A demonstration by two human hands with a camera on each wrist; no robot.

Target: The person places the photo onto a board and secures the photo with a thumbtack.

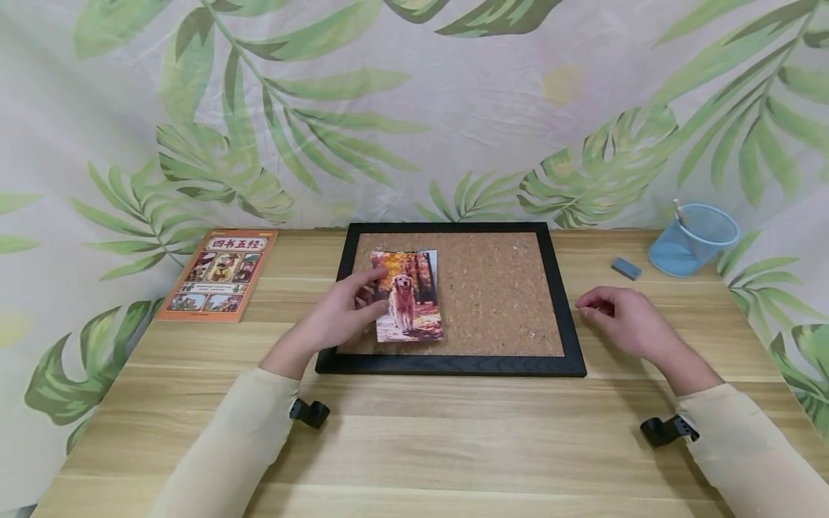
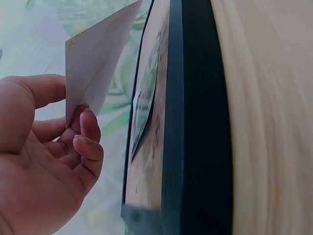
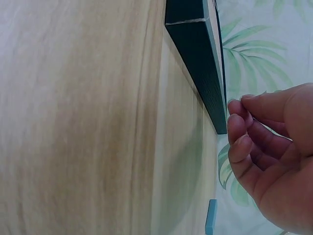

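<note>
My left hand (image 1: 346, 306) pinches the left edge of a photo print (image 1: 409, 302) of a golden dog among autumn leaves. Its pale back (image 2: 93, 63) faces the left wrist camera. The print is held up over the left part of a cork board (image 1: 492, 302) in a black frame. A second photo (image 2: 146, 95) lies on the cork, mostly hidden behind the first in the head view. Just right of the frame is my right hand (image 1: 624, 320), its fingers curled and thumb and index tips together. I cannot tell whether something tiny is between them.
Small clear pins (image 1: 532, 333) dot the cork near its corners. A grey-blue eraser (image 1: 625, 268) and a blue mesh pen cup (image 1: 689, 241) stand at the back right. An orange book (image 1: 220, 277) lies to the left. A leaf-print cloth (image 1: 479, 129) hangs behind the wooden table (image 1: 453, 446).
</note>
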